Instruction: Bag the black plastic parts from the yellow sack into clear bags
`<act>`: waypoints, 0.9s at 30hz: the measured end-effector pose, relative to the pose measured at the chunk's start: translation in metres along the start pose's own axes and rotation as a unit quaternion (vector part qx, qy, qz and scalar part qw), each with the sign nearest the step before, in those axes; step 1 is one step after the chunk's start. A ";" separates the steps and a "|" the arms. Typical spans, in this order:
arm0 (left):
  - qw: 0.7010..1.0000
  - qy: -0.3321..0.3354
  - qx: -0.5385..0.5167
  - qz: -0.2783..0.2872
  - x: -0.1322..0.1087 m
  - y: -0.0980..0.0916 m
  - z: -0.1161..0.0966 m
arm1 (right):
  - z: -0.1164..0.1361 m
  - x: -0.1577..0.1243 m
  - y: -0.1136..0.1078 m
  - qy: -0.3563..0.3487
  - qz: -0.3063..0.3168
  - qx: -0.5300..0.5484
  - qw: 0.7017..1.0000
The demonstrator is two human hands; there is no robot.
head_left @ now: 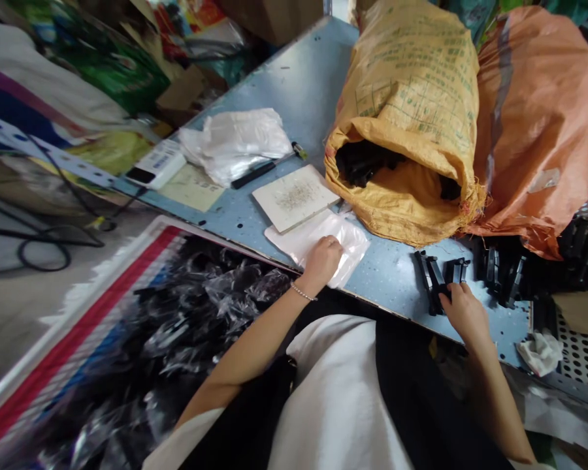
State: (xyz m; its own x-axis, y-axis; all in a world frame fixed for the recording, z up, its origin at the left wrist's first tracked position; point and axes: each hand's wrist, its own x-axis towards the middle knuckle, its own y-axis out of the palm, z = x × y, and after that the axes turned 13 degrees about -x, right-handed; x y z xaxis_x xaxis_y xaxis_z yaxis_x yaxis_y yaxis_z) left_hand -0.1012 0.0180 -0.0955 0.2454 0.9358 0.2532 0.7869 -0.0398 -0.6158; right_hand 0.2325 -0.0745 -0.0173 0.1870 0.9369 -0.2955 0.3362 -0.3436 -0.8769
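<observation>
My left hand (323,258) rests with curled fingers on a stack of clear plastic bags (318,236) at the near edge of the blue table (294,85); it seems to pinch the top bag. My right hand (463,310) is closed around black plastic parts (434,277) lying on the table to the right. More of these black parts (519,271) are heaped further right.
A yellow woven sack (411,98) with black parts inside lies open on the table, an orange sack (534,111) beside it. A white tile (294,196), crumpled plastic (235,140) and a pen (255,173) lie behind. A big bag of wrapped parts (176,339) stands at left.
</observation>
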 end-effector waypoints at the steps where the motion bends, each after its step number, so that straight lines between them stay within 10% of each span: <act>1: 0.999 -0.024 -0.022 -0.002 0.004 -0.004 0.005 | 0.000 0.000 0.002 0.000 -0.012 0.004 1.000; 6: 0.967 -0.169 -0.190 0.027 0.015 -0.030 0.022 | 0.001 0.006 0.007 -0.018 -0.005 0.033 0.999; 10: 0.937 -0.220 -0.271 0.015 0.014 -0.029 0.021 | 0.008 0.016 0.003 -0.059 0.002 0.280 0.958; 14: 0.942 -0.197 -0.270 -0.028 0.009 -0.023 0.017 | 0.055 0.019 0.002 -0.145 0.194 0.651 0.719; 18: 0.984 -0.087 -0.156 -0.015 0.007 -0.026 0.016 | 0.124 0.020 0.007 -0.167 0.384 0.770 0.481; 24: 0.994 0.070 -0.083 -0.003 -0.011 -0.033 0.001 | 0.163 0.027 0.012 -0.163 0.480 0.799 0.323; 27: 0.979 0.152 -0.136 0.013 -0.031 -0.023 -0.026 | 0.167 0.031 0.012 -0.145 0.402 0.826 0.367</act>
State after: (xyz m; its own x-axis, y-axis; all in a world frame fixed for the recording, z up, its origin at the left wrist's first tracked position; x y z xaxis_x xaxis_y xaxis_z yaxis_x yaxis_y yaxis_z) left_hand -0.1122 -0.0190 -0.0702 0.3930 0.7869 0.4758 0.8892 -0.1933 -0.4147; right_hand 0.0879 -0.0392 -0.1006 -0.5739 0.6254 -0.5288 -0.7838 -0.2322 0.5760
